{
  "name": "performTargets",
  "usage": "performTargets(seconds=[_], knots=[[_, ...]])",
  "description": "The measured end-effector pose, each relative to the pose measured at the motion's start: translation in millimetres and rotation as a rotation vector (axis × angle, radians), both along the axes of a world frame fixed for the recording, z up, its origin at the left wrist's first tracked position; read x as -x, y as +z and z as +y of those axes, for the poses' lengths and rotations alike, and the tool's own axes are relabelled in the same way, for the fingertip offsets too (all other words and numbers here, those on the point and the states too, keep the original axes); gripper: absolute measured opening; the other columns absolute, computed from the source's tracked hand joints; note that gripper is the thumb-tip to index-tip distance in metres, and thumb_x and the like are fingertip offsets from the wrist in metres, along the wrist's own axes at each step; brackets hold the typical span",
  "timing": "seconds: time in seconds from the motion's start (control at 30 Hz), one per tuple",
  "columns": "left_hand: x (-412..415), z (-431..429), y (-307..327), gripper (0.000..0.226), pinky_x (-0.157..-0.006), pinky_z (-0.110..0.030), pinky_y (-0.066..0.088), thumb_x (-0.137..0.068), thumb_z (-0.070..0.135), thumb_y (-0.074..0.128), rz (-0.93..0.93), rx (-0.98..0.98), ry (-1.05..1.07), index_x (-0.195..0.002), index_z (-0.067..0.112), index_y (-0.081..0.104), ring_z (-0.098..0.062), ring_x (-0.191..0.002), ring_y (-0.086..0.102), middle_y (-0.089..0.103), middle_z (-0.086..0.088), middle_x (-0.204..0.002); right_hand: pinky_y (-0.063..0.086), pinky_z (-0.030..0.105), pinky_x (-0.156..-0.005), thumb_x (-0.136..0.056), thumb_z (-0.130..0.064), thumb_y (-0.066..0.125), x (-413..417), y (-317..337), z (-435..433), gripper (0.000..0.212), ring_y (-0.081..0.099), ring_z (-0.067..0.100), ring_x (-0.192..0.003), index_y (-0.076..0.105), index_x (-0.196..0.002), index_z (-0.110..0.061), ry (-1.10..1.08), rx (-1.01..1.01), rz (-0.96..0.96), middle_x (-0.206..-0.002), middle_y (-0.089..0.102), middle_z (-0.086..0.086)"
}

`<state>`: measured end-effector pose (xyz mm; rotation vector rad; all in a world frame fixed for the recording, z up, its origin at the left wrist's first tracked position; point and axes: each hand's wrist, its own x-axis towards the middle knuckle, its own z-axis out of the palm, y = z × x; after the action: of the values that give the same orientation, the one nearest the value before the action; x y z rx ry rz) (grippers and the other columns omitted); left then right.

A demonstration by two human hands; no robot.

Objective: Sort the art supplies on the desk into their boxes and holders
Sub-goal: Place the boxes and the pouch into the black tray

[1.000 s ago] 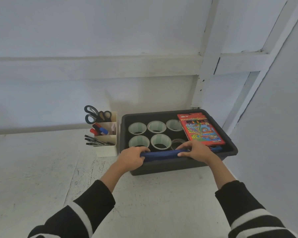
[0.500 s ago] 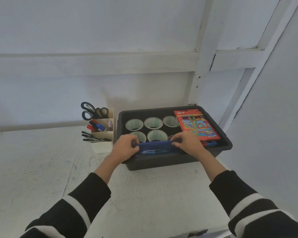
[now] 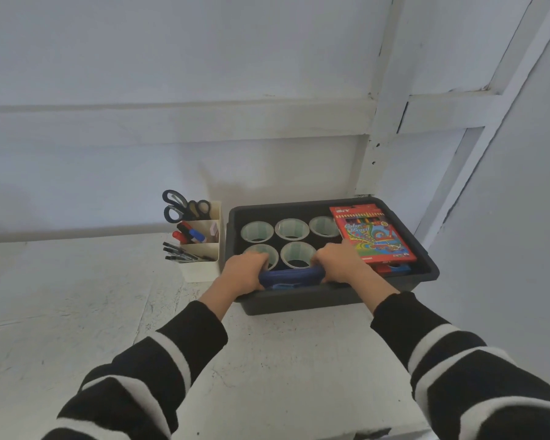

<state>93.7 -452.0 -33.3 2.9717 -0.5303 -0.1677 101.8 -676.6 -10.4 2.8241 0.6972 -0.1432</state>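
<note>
A dark grey bin (image 3: 424, 260) stands on the white desk against the wall. Inside it lie several tape rolls (image 3: 291, 229) and a red colour pencil box (image 3: 371, 234) at the right. A flat blue case (image 3: 291, 278) sits along the bin's near wall. My left hand (image 3: 243, 276) grips its left end and my right hand (image 3: 340, 263) grips its right end. A cream holder (image 3: 204, 268) left of the bin keeps scissors (image 3: 180, 206), markers (image 3: 189, 235) and black pens (image 3: 180, 252).
The white desk (image 3: 77, 312) stretches to the left and toward me. A white wall with beams (image 3: 388, 90) rises right behind the bin and holder. The desk's right edge runs close beside the bin.
The blue case has turned from lying flat on the bin's near rim to standing lower inside, against the near wall. Both hands have stayed on its ends.
</note>
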Motion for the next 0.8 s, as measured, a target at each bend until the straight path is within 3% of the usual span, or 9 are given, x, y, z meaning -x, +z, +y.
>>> performTargets(seconds=[0.13, 0.27, 0.37, 0.4, 0.43, 0.5, 0.57, 0.63, 0.8], knots=[[-2.4, -1.1, 0.7, 0.022, -0.065, -0.029, 0.04, -0.076, 0.023, 0.074, 0.047, 0.035, 0.035, -0.08, 0.019, 0.053, -0.021, -0.08, 0.057, 0.058, -0.001, -0.086, 0.043, 0.03, -0.07, -0.078, -0.038, 0.071, -6.8, 0.7, 4.5, 0.029, 0.06, 0.02, -0.083, 0.062, -0.097, -0.019, 0.01, -0.008, -0.029, -0.096, 0.065, 0.002], [-4.1, 4.9, -4.6, 0.022, -0.064, -0.028, 0.038, -0.076, 0.025, 0.073, 0.042, 0.049, -0.018, -0.078, 0.021, 0.051, -0.021, -0.079, 0.056, 0.057, 0.001, -0.082, 0.051, 0.032, -0.073, -0.077, -0.044, 0.071, -11.9, -3.2, -2.0, 0.032, 0.061, 0.018, -0.084, 0.062, -0.093, -0.018, 0.007, -0.062, 0.039, -0.085, 0.059, -0.004], [-4.9, 11.1, -6.8, 0.028, -0.062, -0.025, 0.036, -0.076, 0.038, 0.074, 0.074, 0.115, -0.034, -0.08, 0.023, 0.051, -0.016, -0.073, 0.052, 0.053, 0.006, -0.076, 0.052, 0.03, -0.07, -0.081, -0.058, 0.06, -13.7, 1.3, -13.6, 0.044, 0.059, 0.011, -0.076, 0.065, -0.087, -0.014, -0.049, -0.439, 0.174, -0.081, 0.062, -0.004], [-4.6, 12.0, -7.8, 0.031, -0.06, -0.024, 0.034, -0.077, 0.045, 0.072, 0.071, 0.16, -0.019, -0.08, 0.023, 0.051, -0.013, -0.071, 0.05, 0.051, 0.007, -0.073, 0.049, 0.03, -0.07, -0.085, -0.057, 0.054, -15.3, 4.4, -19.4, 0.045, 0.057, 0.01, -0.076, 0.066, -0.088, -0.013, -0.081, -0.57, 0.135, -0.083, 0.063, -0.002], [-3.4, 12.0, -8.4, 0.034, -0.059, -0.023, 0.034, -0.077, 0.051, 0.07, 0.063, 0.188, -0.001, -0.08, 0.023, 0.051, -0.011, -0.069, 0.048, 0.05, 0.009, -0.072, 0.046, 0.031, -0.074, -0.088, -0.054, 0.05, -19.5, 3.5, -27.9, 0.043, 0.055, 0.01, -0.082, 0.066, -0.092, -0.014, -0.116, -0.639, 0.048, -0.089, 0.064, -0.001], [-1.8, 10.4, -9.9, 0.038, -0.06, -0.023, 0.034, -0.078, 0.059, 0.064, 0.033, 0.18, 0.011, -0.081, 0.023, 0.052, -0.01, -0.068, 0.048, 0.05, 0.009, -0.071, 0.043, 0.039, -0.092, -0.091, -0.049, 0.052, -28.0, -2.4, -48.0, 0.035, 0.048, 0.018, -0.113, 0.063, -0.112, -0.022, -0.209, -0.578, -0.12, -0.119, 0.06, 0.0], [-1.0, 9.4, -10.6, 0.039, -0.06, -0.023, 0.034, -0.079, 0.062, 0.061, 0.005, 0.149, 0.007, -0.081, 0.023, 0.053, -0.011, -0.069, 0.049, 0.052, 0.009, -0.072, 0.032, 0.052, -0.107, -0.09, -0.044, 0.053, -33.4, -13.9, -69.1, 0.04, 0.03, 0.028, -0.135, 0.052, -0.129, -0.033, -0.312, -0.416, -0.025, -0.146, 0.039, 0.001], [-1.0, 9.7, -10.5, 0.039, -0.06, -0.024, 0.033, -0.08, 0.063, 0.059, -0.011, 0.143, 0.011, -0.082, 0.024, 0.053, -0.011, -0.069, 0.05, 0.052, 0.009, -0.073, 0.027, 0.055, -0.111, -0.092, -0.041, 0.052, -34.5, -25.7, -81.9, 0.045, 0.021, 0.034, -0.141, 0.044, -0.136, -0.037, -0.361, -0.398, 0.098, -0.154, 0.026, 0.0], [-0.3, 9.8, -12.1, 0.038, -0.059, -0.023, 0.033, -0.081, 0.06, 0.06, -0.009, 0.163, 0.039, -0.081, 0.023, 0.054, -0.011, -0.068, 0.05, 0.053, 0.008, -0.072, 0.027, 0.062, -0.107, -0.092, -0.036, 0.053, -34.9, -35.7, -86.1, 0.045, 0.019, 0.036, -0.141, 0.043, -0.136, -0.04, -0.376, -0.469, 0.086, -0.155, 0.025, -0.004]])
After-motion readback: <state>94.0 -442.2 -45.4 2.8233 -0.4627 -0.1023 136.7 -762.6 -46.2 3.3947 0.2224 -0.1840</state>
